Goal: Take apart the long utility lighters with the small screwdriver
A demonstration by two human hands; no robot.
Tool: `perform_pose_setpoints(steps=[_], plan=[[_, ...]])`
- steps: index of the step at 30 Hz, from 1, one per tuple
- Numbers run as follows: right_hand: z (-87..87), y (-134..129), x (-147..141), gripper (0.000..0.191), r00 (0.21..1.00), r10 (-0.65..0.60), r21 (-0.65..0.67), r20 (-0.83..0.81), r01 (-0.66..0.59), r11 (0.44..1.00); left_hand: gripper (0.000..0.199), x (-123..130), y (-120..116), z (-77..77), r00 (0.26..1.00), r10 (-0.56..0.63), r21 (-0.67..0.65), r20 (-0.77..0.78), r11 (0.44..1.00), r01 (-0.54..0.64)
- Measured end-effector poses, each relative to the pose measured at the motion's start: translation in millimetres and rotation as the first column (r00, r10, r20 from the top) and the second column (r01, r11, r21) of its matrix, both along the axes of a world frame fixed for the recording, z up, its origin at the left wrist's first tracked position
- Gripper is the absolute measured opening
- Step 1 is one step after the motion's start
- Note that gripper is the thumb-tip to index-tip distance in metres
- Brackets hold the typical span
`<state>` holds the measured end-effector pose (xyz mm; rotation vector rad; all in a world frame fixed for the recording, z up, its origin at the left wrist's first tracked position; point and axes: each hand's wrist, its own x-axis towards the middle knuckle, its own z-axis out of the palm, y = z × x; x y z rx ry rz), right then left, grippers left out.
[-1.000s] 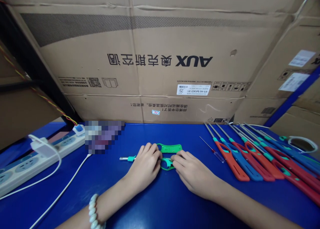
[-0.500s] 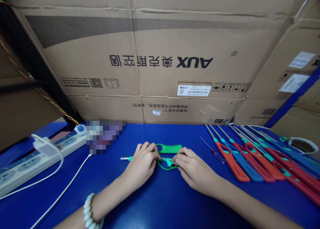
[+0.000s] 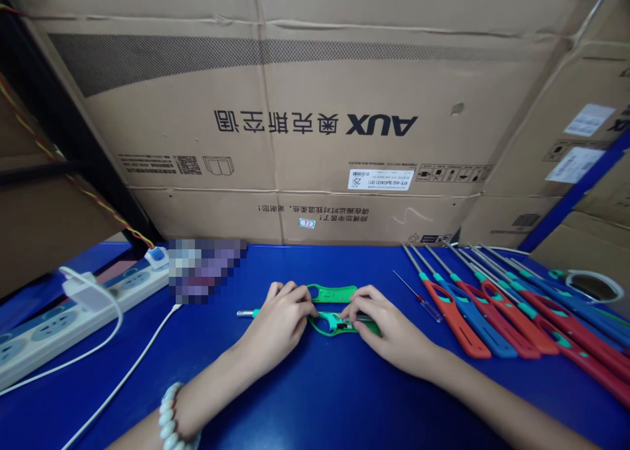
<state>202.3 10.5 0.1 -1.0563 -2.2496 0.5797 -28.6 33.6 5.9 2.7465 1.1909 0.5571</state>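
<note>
A long-nosed gas lighter lies with its green casing opened up in the middle of the table. Its lower half [image 3: 329, 332] holds teal and dark inner parts, and a metal tube [image 3: 245, 313] points left from it. My left hand [image 3: 284, 313] grips the lighter where the tube meets the handle. My right hand [image 3: 382, 320] has thumb and fingertips closed at the inner parts near the trigger; what exactly is pinched is too small to make out. Just beyond lies the other green casing half [image 3: 337, 295], close to the fingers of both hands.
To the right lie several red, blue and orange lighters [image 3: 455, 315] in a row, with a thin screwdriver [image 3: 424, 302] beside them. A white power strip [image 3: 105, 299] with cables runs along the left. A cardboard box [image 3: 315, 76] walls the back of the blue table [image 3: 315, 397].
My right hand has shifted its fingers at the lighter, and more of the green handle's right end and the inner parts now show. My left hand stays in its hold.
</note>
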Motion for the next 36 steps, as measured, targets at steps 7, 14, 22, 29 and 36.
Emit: perform_pose_setpoints(steps=[7, 14, 22, 29, 36], plan=[[-1.0, 15, 8, 0.015, 0.985, -0.102, -0.075, -0.137, 0.092, 0.993, 0.029, -1, 1, 3.0, 0.999, -0.019, 0.028, 0.038, 0.999, 0.018], [-10.2, 29, 24, 0.020, 0.967, -0.247, 0.200, 0.059, 0.231, 0.952, 0.025, -7, 9, -3.9, 0.996, 0.071, 0.067, 0.049, 0.995, -0.074], [-8.2, 27, 24, 0.018, 0.969, -0.172, 0.173, 0.176, 0.142, 0.975, 0.021, -11, 16, -11.8, 0.998, 0.044, -0.051, 0.047, 0.998, -0.042], [-10.7, 27, 23, 0.018, 0.960, -0.187, 0.189, 0.209, 0.148, 0.971, 0.024, -12, 17, -10.2, 0.999, 0.038, -0.032, 0.018, 0.999, -0.037], [-12.3, 26, 24, 0.022, 0.937, -0.198, 0.357, 0.288, 0.087, 0.930, 0.030, -12, 16, -10.6, 0.998, 0.036, 0.036, -0.054, 0.999, -0.034]])
